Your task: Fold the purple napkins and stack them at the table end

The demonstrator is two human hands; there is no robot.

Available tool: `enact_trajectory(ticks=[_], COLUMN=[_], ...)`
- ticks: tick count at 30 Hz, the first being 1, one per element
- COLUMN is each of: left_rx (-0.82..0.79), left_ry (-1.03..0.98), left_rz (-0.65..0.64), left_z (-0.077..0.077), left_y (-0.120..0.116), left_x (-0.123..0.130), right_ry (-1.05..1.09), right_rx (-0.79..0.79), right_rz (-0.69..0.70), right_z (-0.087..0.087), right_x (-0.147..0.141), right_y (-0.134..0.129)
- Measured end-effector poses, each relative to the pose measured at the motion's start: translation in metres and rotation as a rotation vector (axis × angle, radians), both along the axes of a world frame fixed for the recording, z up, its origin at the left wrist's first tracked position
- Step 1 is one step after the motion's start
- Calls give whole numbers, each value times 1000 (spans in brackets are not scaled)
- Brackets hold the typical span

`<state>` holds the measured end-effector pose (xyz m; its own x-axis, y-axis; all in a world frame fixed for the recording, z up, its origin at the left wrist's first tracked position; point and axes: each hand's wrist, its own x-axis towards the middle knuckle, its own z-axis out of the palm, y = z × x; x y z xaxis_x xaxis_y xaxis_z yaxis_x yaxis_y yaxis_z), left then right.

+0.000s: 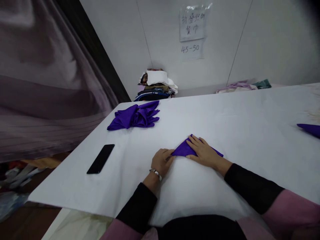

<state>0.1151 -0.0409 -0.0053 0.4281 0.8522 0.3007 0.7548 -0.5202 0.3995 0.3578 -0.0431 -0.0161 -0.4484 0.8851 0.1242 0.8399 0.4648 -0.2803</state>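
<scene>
A purple cloth napkin [182, 150], folded into a triangle, lies flat on the white table in front of me. Its left corner is pinched between the thumb and fingers of my left hand [162, 161], which has a bracelet at the wrist. My right hand [202, 151] rests flat on the middle of the napkin with fingers stretched out, covering much of it. The right corner of the cloth shows beyond my right wrist. At the back left of the table lies a loose heap of purple cloth [133, 116].
A black phone [101, 159] lies at the left of the white table [237, 126]. Another purple folded piece [310, 129] sits at the far right edge. Stacked clothes [156, 85] and more fabric [240, 86] are behind the table, by the wall. A curtain [47, 80] hangs at left.
</scene>
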Motion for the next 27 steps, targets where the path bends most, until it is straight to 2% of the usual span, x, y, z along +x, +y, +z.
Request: enact_trajectory(ticks=[8,16,19,24,27], left_rx=[233,158,115,70,143], left_ry=[207,326,281,131,1], left_rz=[-54,-18,19,190,141], left_z=[-6,-2,-2,3,13], left_y=[8,9,8,0,-6], left_x=[3,6,7,5,19], right_ry=[-17,-52,-47,-40,-43], right_rx=[7,38,57,58,62], right_rz=[3,-6,-6,1,-10], right_z=[-1,-4,-4,-4,-3], right_x=[1,0,-1,-1,-2], right_y=[0,0,0,0,0])
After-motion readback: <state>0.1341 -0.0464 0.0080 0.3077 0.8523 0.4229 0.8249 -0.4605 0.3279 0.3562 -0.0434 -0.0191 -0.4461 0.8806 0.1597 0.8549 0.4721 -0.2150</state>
